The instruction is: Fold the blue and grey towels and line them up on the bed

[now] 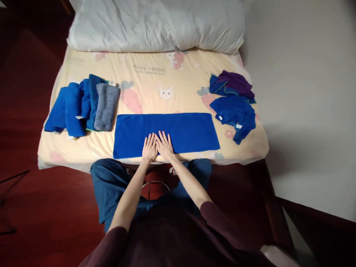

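A blue towel (191,129) lies flat in a long rectangle along the near edge of the bed. My left hand (150,147) rests palm down on its near middle part, fingers stretched out. Right beside it, my right hand (164,144) also lies flat on the cloth, and the two hands touch at the thumbs. Neither hand grips anything. To the left sit several rolled or folded towels, among them a blue one (74,111) and a grey one (107,107). On the right are a crumpled blue cloth (236,115) and a purple and blue cloth (236,83).
The bed has a yellow sheet (150,85) printed with rabbits and carrots. A thick pale quilt (155,26) is bundled at the far end. A light wall (306,111) stands along the right, and dark red floor (41,204) shows at the left.
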`<action>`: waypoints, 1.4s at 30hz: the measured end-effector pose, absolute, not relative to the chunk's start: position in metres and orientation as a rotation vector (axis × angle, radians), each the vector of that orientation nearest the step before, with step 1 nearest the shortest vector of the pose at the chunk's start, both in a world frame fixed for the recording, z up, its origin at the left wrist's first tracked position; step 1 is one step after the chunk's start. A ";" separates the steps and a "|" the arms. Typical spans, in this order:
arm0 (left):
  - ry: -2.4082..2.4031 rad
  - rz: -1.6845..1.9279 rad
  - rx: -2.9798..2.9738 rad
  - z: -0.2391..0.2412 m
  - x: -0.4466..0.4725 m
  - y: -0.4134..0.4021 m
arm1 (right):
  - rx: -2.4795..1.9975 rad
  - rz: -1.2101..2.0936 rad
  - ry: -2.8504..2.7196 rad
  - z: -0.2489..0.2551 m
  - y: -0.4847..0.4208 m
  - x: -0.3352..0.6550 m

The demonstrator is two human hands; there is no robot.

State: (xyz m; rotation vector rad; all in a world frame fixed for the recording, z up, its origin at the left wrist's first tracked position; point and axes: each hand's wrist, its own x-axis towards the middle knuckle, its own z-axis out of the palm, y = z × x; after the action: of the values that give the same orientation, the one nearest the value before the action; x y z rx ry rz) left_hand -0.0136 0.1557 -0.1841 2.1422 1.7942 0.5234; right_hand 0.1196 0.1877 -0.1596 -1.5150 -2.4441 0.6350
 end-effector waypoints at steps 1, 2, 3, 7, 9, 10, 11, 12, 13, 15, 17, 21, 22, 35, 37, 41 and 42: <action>1.799 0.514 2.137 -0.190 -0.013 0.154 | -1.520 0.647 -2.452 -0.165 0.186 0.116; 1.803 0.508 2.137 -0.194 -0.014 0.152 | -1.518 0.651 -2.454 -0.170 0.185 0.116; 1.805 0.505 2.140 -0.196 -0.015 0.150 | -1.504 0.653 -2.455 -0.173 0.185 0.120; 1.767 0.505 2.148 -0.191 -0.026 0.152 | -1.461 0.669 -2.422 -0.179 0.194 0.156; 1.758 0.502 2.145 -0.187 -0.035 0.157 | -1.514 0.659 -2.384 -0.180 0.203 0.179; 1.763 0.498 2.145 -0.186 -0.041 0.161 | -1.552 0.644 -2.368 -0.181 0.208 0.191; 1.776 0.492 2.144 -0.184 -0.047 0.164 | -1.592 0.619 -2.357 -0.181 0.212 0.202; 1.794 0.486 2.143 -0.184 -0.054 0.168 | -1.630 0.586 -2.351 -0.182 0.217 0.214; 1.812 0.480 2.142 -0.183 -0.061 0.171 | -1.664 0.546 -2.347 -0.183 0.220 0.225; 1.839 0.474 2.136 -0.183 -0.076 0.175 | -1.716 0.461 -2.344 -0.186 0.227 0.246; 1.874 0.478 2.120 -0.183 -0.091 0.175 | -1.762 0.391 -2.336 -0.190 0.231 0.266; 2.023 0.471 2.053 -0.183 -0.123 0.169 | -1.936 0.273 -2.271 -0.196 0.238 0.309; 2.051 0.462 2.038 -0.182 -0.129 0.169 | -1.992 0.245 -2.245 -0.198 0.240 0.320; 2.115 0.397 1.977 -0.167 -0.159 0.214 | -2.191 0.075 -2.028 -0.193 0.288 0.376; 2.132 0.435 1.932 -0.165 -0.174 0.248 | -2.193 0.081 -1.975 -0.191 0.318 0.381; 2.103 0.459 1.879 -0.166 -0.211 0.314 | -2.196 0.185 -2.045 -0.190 0.383 0.407; 2.067 0.424 1.884 -0.166 -0.221 0.326 | -2.182 0.209 -2.091 -0.189 0.396 0.415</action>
State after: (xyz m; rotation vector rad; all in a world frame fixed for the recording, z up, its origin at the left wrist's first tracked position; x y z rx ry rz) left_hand -0.2210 0.3261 -0.1663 1.8842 2.0673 0.4242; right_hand 0.4145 0.3964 -0.1890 -2.1818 -2.0912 0.2089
